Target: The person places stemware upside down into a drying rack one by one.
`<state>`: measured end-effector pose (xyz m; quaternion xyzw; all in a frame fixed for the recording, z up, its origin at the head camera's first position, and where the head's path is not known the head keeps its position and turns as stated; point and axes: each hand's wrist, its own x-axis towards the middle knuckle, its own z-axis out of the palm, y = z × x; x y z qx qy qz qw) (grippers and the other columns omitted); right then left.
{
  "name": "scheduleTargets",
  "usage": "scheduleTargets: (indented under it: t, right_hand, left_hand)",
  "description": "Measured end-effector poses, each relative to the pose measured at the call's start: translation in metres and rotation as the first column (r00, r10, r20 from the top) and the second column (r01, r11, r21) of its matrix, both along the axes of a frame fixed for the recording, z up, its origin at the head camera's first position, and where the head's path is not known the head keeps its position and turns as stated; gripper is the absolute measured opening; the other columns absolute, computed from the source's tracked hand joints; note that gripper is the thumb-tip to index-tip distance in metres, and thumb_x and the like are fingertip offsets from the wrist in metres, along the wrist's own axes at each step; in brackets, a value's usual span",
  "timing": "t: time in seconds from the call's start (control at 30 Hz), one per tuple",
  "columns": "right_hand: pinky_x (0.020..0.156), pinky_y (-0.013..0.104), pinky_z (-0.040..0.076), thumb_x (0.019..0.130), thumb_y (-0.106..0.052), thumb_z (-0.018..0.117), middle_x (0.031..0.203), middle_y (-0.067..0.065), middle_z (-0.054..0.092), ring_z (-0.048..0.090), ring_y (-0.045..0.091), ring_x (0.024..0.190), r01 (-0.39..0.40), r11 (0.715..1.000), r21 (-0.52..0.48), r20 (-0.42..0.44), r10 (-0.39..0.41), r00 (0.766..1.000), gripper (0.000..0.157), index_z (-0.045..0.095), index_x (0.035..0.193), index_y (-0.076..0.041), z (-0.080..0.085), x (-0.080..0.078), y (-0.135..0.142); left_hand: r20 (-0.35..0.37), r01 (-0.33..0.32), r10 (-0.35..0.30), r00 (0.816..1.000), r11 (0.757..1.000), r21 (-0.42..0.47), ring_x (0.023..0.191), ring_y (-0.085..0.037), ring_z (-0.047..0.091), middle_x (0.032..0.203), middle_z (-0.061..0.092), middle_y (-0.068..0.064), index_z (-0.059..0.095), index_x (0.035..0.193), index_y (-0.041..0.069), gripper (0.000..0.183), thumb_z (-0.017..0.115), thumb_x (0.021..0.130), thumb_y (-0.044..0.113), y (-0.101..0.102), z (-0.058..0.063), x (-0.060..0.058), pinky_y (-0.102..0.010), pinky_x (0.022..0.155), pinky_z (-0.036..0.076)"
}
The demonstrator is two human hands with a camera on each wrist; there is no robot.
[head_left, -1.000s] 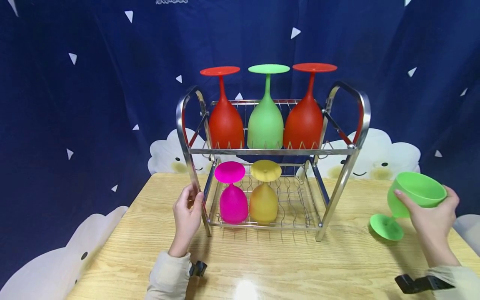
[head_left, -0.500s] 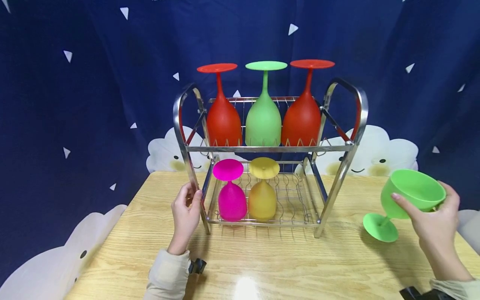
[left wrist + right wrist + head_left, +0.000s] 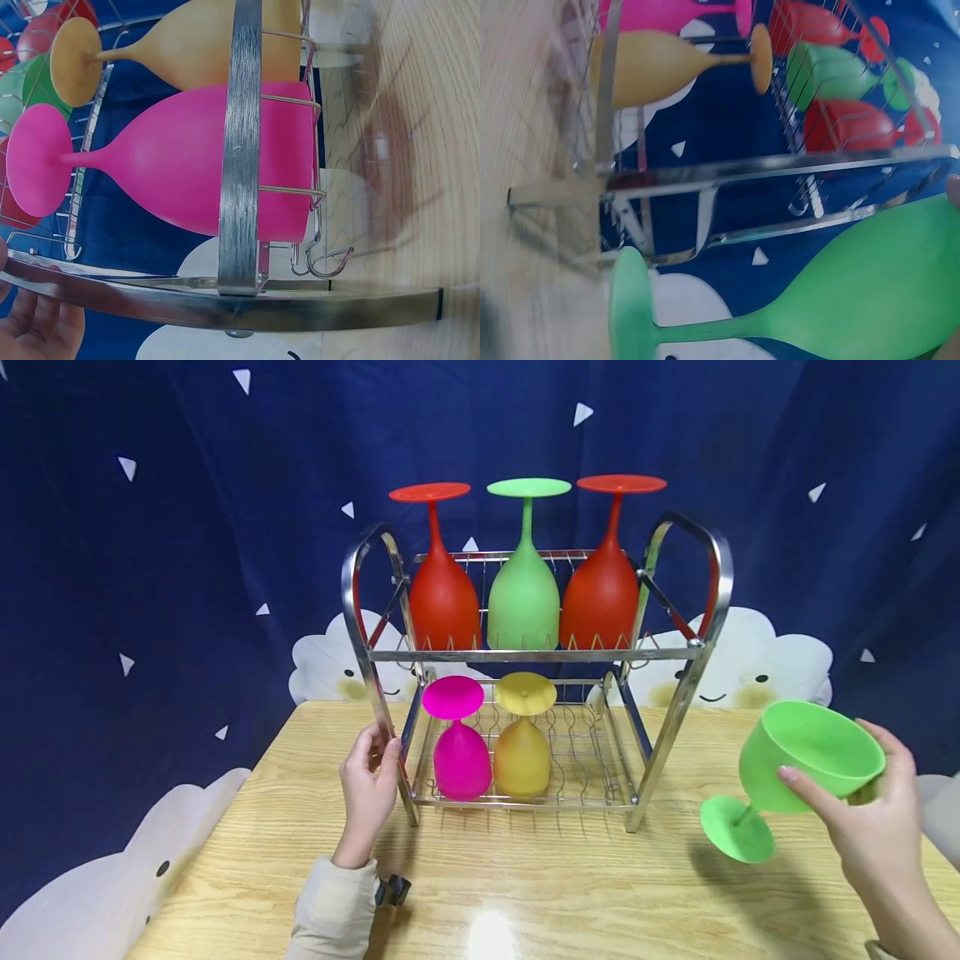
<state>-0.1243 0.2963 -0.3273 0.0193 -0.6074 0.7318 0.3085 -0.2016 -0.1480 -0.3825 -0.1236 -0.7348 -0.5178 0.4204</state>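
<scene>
My left hand (image 3: 369, 797) grips the left front leg of a two-tier metal dish rack (image 3: 538, 655), fingers behind the leg and thumb in front. Off to the right, my right hand (image 3: 879, 827) holds a green plastic goblet (image 3: 780, 768) by its bowl, thumb on the near side. The goblet hangs above the table, mouth tilted up and right, its foot toward the lower left. On the rack's lower tier a pink goblet (image 3: 462, 764) and a yellow goblet (image 3: 522, 762) stand upside down. The right wrist view shows the held goblet's foot (image 3: 628, 307) near the rack's right side.
On the upper tier, a red goblet (image 3: 444, 606), a light green goblet (image 3: 523, 606) and another red goblet (image 3: 600, 606) stand upside down. Bare wire grid (image 3: 581, 760) lies right of the yellow goblet. The wooden table (image 3: 570, 885) meets a blue curtain (image 3: 150, 610) behind.
My right hand has carried the green goblet left and toward me, and the goblet tilts more. My left hand stays on the rack leg. The whole view shifts slightly.
</scene>
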Motion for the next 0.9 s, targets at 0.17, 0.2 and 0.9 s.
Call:
scheduleTargets:
  t: [0.17,0.2,0.9]
  right_hand:
    - [0.073,0.009,0.046,0.067,0.029,0.057,0.116,0.005,0.048,0.052,0.008,0.096,-0.072,0.995,0.071,-0.038,0.075,0.996,0.076,0.035,0.130,-0.008,0.005,0.010,-0.008]
    - [0.073,0.009,0.045,0.067,0.028,0.057,0.116,0.005,0.048,0.052,0.008,0.096,-0.082,0.992,0.094,-0.038,0.086,0.996,0.076,0.036,0.130,-0.008,0.005,0.012,-0.009]
    - [0.080,0.012,0.041,0.061,0.027,0.063,0.119,0.006,0.048,0.050,0.010,0.099,-0.278,0.886,0.371,0.034,0.286,0.958,0.086,0.032,0.136,-0.002,0.003,0.021,-0.057]
  left_hand:
    - [-0.018,0.007,-0.007,1.000,1.000,0.015,0.070,-0.004,0.054,0.077,0.060,-0.013,0.058,0.097,-0.008,0.015,0.059,0.083,-0.001,-0.001,-0.004,-0.003,-0.012,0.060,0.047]
    - [-0.013,0.009,-0.009,1.000,1.000,0.017,0.070,-0.005,0.054,0.077,0.060,-0.014,0.058,0.097,-0.008,0.015,0.059,0.084,-0.001,-0.001,-0.004,-0.002,-0.012,0.060,0.047]
    - [0.044,-0.004,0.005,0.999,1.000,-0.013,0.070,-0.014,0.057,0.078,0.061,-0.021,0.058,0.095,-0.014,0.014,0.058,0.081,-0.012,0.003,0.014,0.011,-0.015,0.060,0.049]
